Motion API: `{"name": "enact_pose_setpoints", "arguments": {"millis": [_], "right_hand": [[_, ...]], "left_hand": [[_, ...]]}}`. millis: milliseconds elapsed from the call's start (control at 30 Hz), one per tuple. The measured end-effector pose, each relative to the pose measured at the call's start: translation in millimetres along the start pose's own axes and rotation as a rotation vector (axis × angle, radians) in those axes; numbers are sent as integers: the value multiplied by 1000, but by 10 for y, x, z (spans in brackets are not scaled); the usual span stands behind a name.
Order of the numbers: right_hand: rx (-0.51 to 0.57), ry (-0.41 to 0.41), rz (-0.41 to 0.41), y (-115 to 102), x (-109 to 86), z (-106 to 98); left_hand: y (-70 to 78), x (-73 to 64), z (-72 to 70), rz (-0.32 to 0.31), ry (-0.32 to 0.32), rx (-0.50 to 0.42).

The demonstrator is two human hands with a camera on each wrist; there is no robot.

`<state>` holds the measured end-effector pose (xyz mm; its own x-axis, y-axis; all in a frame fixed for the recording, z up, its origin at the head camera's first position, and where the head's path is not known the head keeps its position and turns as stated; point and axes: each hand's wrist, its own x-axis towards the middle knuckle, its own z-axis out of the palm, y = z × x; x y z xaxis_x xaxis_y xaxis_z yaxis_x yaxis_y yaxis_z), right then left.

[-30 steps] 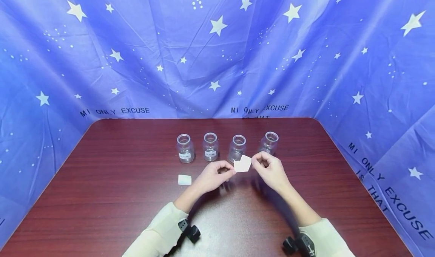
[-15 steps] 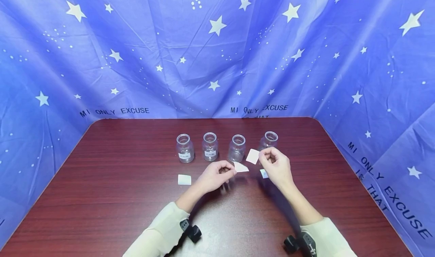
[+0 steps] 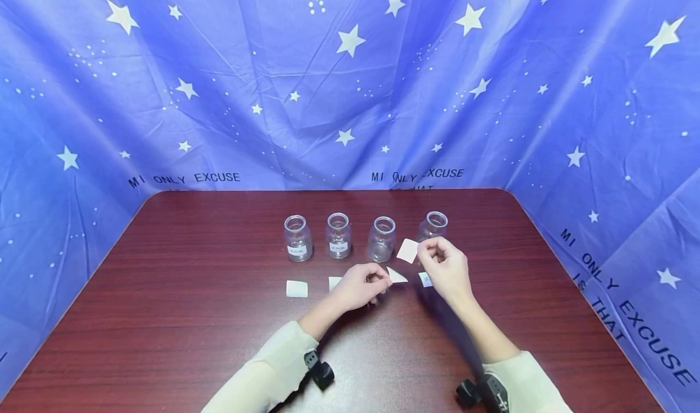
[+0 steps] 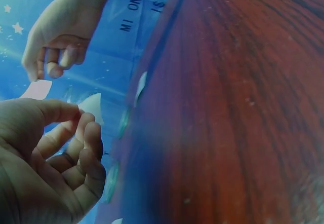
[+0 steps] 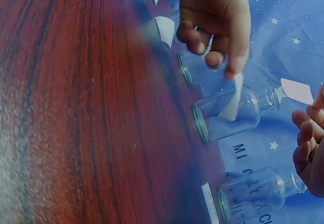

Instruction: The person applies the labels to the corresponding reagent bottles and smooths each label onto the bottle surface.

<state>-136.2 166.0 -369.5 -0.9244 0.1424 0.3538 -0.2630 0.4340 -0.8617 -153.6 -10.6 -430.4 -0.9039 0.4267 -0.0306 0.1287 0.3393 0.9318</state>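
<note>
My left hand (image 3: 360, 288) pinches a small bent piece of white paper (image 3: 396, 275) between thumb and index finger, low in front of the third jar. Just to the right, my right hand (image 3: 445, 268) pinches a squarish white label (image 3: 408, 251) by its edge, near the rightmost glass jar (image 3: 434, 223). The paper and the label are apart. In the right wrist view the left hand's paper (image 4: 92, 105) hangs curved before a clear jar (image 5: 228, 115). Another jar (image 3: 381, 243) has no label visible. Two jars, a left one (image 3: 298, 237) and its neighbour (image 3: 338, 235), bear white labels.
White slips lie on the brown table (image 3: 180, 316): one at left (image 3: 297, 289), one partly behind the left hand (image 3: 334, 283), and one with print by the right hand (image 3: 425, 279). A blue star-patterned cloth (image 3: 295, 48) hangs behind the table.
The two white pieces, overlapping a second ago, have come apart as the right hand moved right. The left hand has shifted slightly right and down, uncovering a slip on the table.
</note>
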Motion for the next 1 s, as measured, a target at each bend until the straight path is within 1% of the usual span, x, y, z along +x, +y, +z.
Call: {"name": "enact_pose_setpoints", "arguments": {"millis": [167, 267, 433, 633, 767, 833, 1000], "right_hand": [[5, -2, 3, -1, -4, -1], [9, -4, 2, 0, -7, 0], [13, -11, 10, 3, -12, -2], [10, -16, 15, -1, -12, 1], [4, -18, 23, -2, -14, 2], [-2, -19, 25, -1, -17, 1], [-6, -20, 23, -5, -23, -1]], "left_hand": [[-33, 6, 63, -70, 16, 74], [-43, -15, 81, -103, 30, 144], [-33, -49, 88, -134, 54, 247], [-21, -66, 85, -136, 82, 372], [-8, -69, 83, -129, 95, 431], [-2, -72, 82, -125, 100, 447], [-9, -77, 77, -122, 101, 444]]}}
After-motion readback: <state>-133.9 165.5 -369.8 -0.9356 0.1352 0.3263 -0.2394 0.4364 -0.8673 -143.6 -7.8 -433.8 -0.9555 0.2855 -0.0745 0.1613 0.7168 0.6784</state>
